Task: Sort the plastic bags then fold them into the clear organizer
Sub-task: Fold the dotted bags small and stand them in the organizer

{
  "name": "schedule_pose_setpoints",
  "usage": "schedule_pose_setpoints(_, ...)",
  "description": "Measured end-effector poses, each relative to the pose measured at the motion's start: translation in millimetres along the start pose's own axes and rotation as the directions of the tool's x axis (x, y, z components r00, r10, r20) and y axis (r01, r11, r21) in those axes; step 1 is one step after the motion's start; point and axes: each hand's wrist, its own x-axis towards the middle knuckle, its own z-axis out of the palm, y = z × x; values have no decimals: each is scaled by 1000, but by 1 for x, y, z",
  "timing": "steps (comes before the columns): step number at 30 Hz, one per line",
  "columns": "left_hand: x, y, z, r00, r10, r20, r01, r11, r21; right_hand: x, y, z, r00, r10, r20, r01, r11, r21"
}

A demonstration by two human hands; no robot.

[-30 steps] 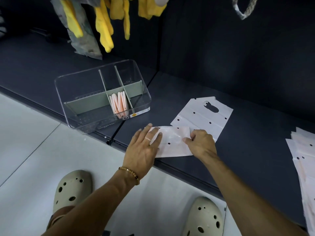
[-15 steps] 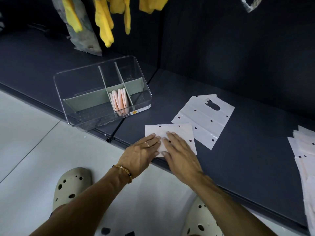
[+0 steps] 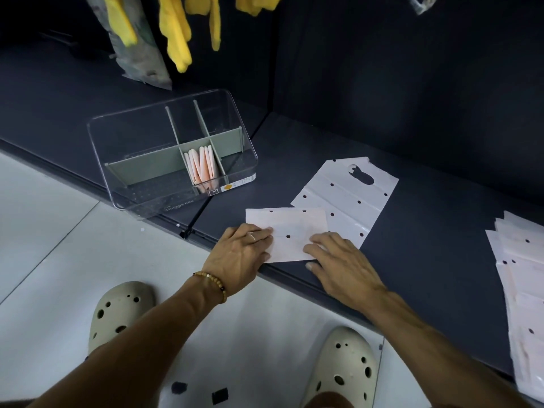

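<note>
A folded white plastic bag (image 3: 290, 231) with black dots lies at the front edge of the dark shelf. My left hand (image 3: 240, 254) presses flat on its left end. My right hand (image 3: 338, 260) lies flat on its lower right corner. Just behind it a second white dotted bag (image 3: 347, 195) is spread out flat, handle hole at the far end. The clear organizer (image 3: 173, 154) stands to the left, with grey-green dividers; several folded pink bags (image 3: 201, 166) stand upright in its middle front compartment.
A stack of white bags (image 3: 524, 290) lies at the right edge of the shelf. Yellow gloves (image 3: 173, 30) and a grey cloth hang above the organizer. A dark back wall rises behind. Pale floor and my two beige clogs are below.
The bag has been folded over into a flat rectangle. My right hand went from pinching its edge to pressing flat, then slid right toward the bag's corner. My left hand stayed at the left end.
</note>
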Motion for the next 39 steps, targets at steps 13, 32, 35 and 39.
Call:
schedule_pose_setpoints(13, -3, 5, -12, 984, -162, -80, 135, 952, -275, 13, -2, -13, 977, 208, 52, -214, 943, 255)
schedule_pose_setpoints(32, 27, 2, -19, 645, -763, 38, 727, 598, -338, 54, -1, -2, 716, 673, 187, -683, 618, 390)
schedule_pose_setpoints(35, 27, 0, -17, 632, -775, 30, 738, 589, -328, 57, -2, -1, 683, 710, 173, -715, 600, 359)
schedule_pose_setpoints(39, 28, 0, -17, 650, -760, 4, 731, 623, -279, 60, -2, 1, 668, 723, 173, -725, 582, 367)
